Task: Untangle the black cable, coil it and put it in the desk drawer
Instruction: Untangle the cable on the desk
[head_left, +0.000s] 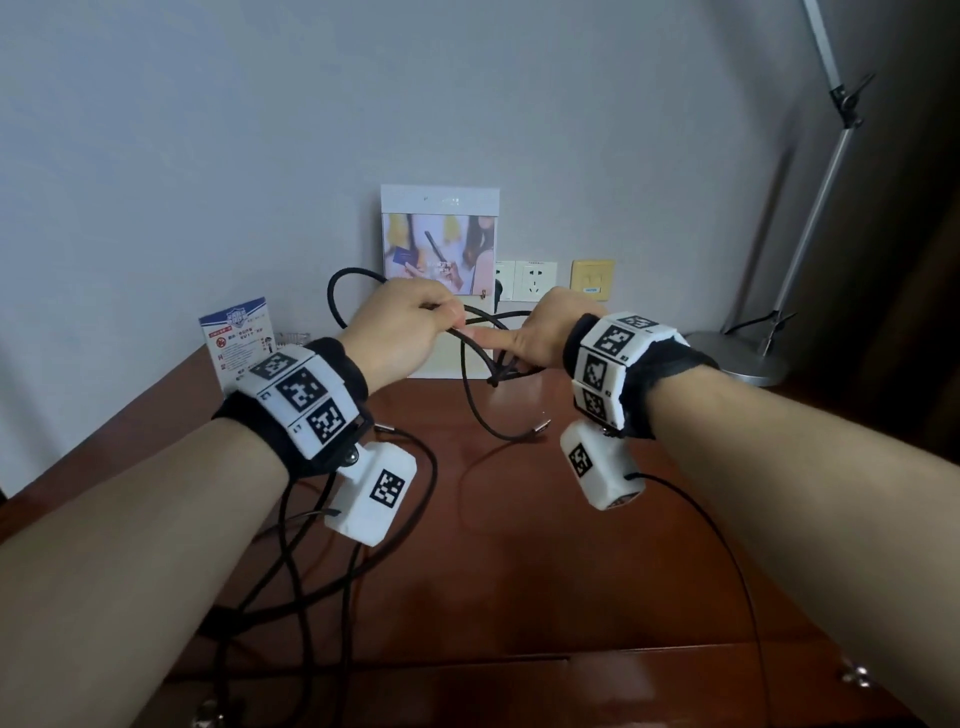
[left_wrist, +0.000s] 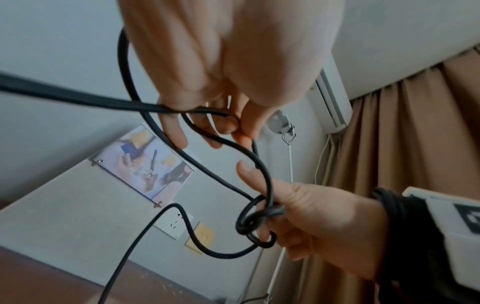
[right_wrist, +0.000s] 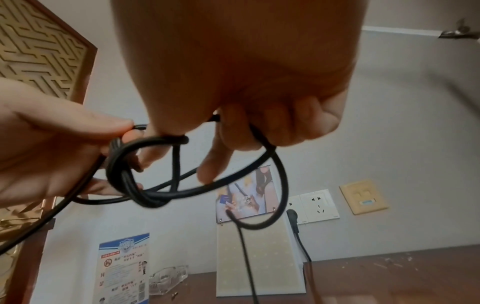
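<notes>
- A reddish-brown polished wooden desk (head_left: 519, 561) is standing against a pale grey wall, and a white upright card stand with a blurred photo (head_left: 440, 244) is leaning on that wall at the back of the desk.
- One round black rubbery cable (head_left: 480, 410) is hanging in the air in front of the card stand, held up between both hands above the desk.
- The left hand (head_left: 402, 332) is pinching a strand of the cable between thumb and curled fingers, just left of the card stand's lower half; a wide loop is arching up from it toward the photo.
- The right hand (head_left: 545, 327) is curling its fingers round the knotted part of the cable (left_wrist: 255, 220), where several strands are crossing in a tight tangle, with its forefinger reaching out toward the left hand.
- From the knot, one strand is dropping to the desk in front of the card stand and ending in a small metal plug (head_left: 540, 428).
- Two white wall sockets (head_left: 524, 280) and one yellowish square plate (head_left: 592, 279) are sitting just right of the card stand; one blue-and-white printed notice card (head_left: 238, 343) is standing to its left.
- One silver metal lamp with a round flat base (head_left: 748, 358) is standing well right of the card stand.
</notes>
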